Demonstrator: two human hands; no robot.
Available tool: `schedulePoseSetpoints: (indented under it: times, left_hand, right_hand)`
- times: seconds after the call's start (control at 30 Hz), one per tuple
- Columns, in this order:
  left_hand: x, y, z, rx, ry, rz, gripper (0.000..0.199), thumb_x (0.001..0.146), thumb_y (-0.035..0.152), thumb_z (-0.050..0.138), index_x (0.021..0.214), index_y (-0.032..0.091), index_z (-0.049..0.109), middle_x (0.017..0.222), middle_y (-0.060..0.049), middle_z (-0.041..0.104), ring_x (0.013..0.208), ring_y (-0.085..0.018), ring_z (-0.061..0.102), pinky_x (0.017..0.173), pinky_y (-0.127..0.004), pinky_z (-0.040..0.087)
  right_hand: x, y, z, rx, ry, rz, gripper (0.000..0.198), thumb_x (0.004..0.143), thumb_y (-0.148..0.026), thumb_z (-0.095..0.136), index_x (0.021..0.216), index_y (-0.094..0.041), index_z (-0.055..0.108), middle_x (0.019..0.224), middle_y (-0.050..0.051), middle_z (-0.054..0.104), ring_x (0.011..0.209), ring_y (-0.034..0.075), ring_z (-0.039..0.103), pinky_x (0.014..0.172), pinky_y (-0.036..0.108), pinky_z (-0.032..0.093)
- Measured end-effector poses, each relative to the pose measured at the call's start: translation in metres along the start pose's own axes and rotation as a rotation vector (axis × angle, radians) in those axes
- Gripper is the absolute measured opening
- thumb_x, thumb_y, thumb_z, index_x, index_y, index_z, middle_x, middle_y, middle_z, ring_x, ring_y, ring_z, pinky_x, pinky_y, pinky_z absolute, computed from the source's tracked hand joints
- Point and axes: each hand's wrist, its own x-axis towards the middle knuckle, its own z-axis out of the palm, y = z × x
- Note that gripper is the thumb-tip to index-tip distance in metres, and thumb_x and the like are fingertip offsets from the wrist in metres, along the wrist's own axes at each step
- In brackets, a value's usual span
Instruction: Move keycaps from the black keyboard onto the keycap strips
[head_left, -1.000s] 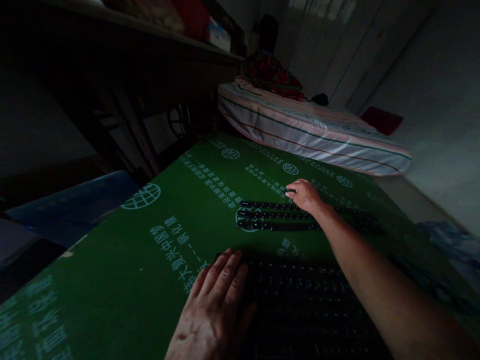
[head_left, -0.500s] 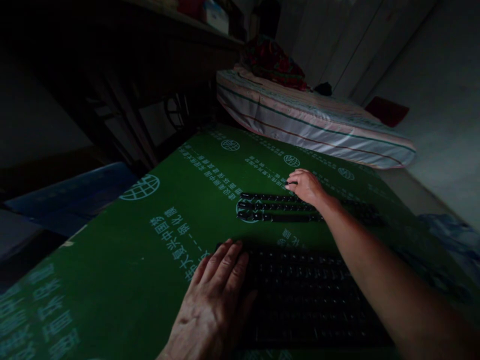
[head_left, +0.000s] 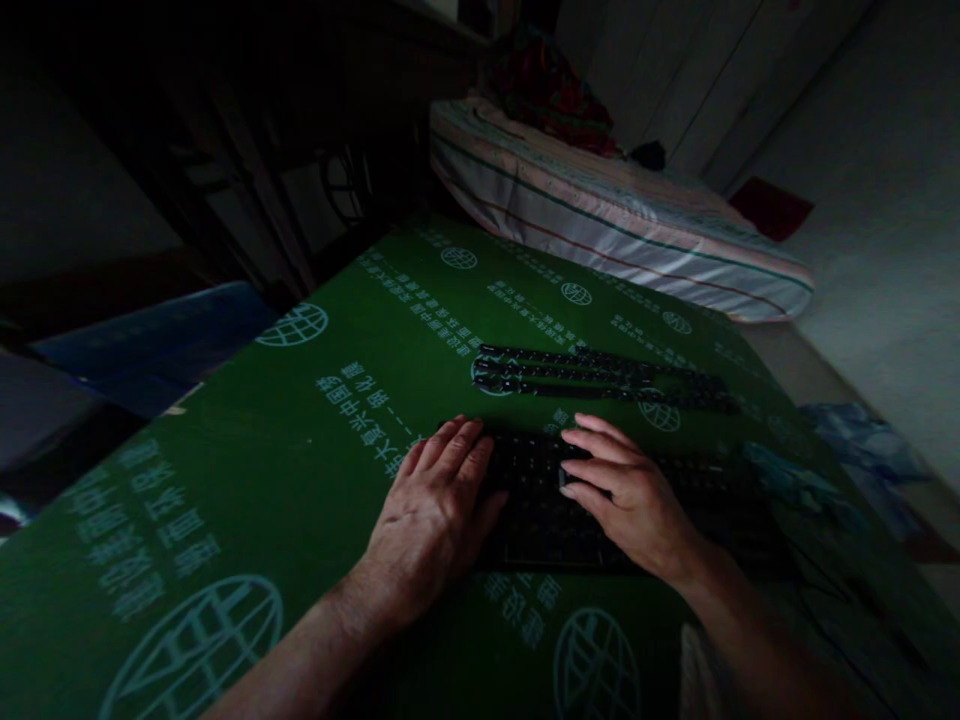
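Observation:
A black keyboard (head_left: 540, 520) lies on a green printed board (head_left: 315, 440) in dim light. My left hand (head_left: 435, 510) rests flat on the keyboard's left end, fingers together and pointing away. On the keys near the middle lies my right hand (head_left: 634, 495), fingers spread and pointing left. Just beyond the keyboard, rows of loose black keycaps (head_left: 600, 372) are laid out in long strips on the board. Neither hand grips anything that I can make out.
A striped mattress (head_left: 615, 230) lies on the floor beyond the board, with a red cloth bundle (head_left: 555, 95) on it. Dark furniture (head_left: 247, 150) stands at the left. A blue object (head_left: 150, 335) is at the board's left edge, bluish cloth (head_left: 855, 445) at the right.
My right hand drew back from the far keycap strips to the keyboard. The view tilted down and nearer; my left hand stayed on the keyboard's left end.

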Motion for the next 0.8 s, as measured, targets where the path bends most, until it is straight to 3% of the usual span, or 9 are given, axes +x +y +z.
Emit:
schedulePoseSetpoints:
  times: [0.33,0.8]
  left_hand:
    - [-0.0011,0.0002,0.0013,0.001,-0.022,-0.007,0.044,0.087,0.033,0.049,0.124,0.010,0.051,0.133,-0.017,0.050,0.128,-0.032,0.041,0.102,-0.052,0.039]
    - [-0.0011,0.0010,0.0016,0.002,-0.037,-0.019,0.045,0.087,0.035,0.049,0.124,0.011,0.050,0.134,-0.016,0.050,0.128,-0.032,0.040,0.103,-0.051,0.038]
  right_hand:
    - [-0.0096,-0.0044,0.0099,-0.154,0.012,-0.046,0.012,0.081,-0.018,0.061,0.087,-0.021,0.071,0.115,0.009,0.065,0.121,0.024,0.050,0.098,0.046,0.048]
    - [-0.0097,-0.0044,0.0100,-0.162,0.001,-0.055,0.012,0.081,-0.018,0.061,0.085,-0.020,0.072,0.113,0.009,0.066,0.120,0.024,0.050,0.096,0.045,0.049]
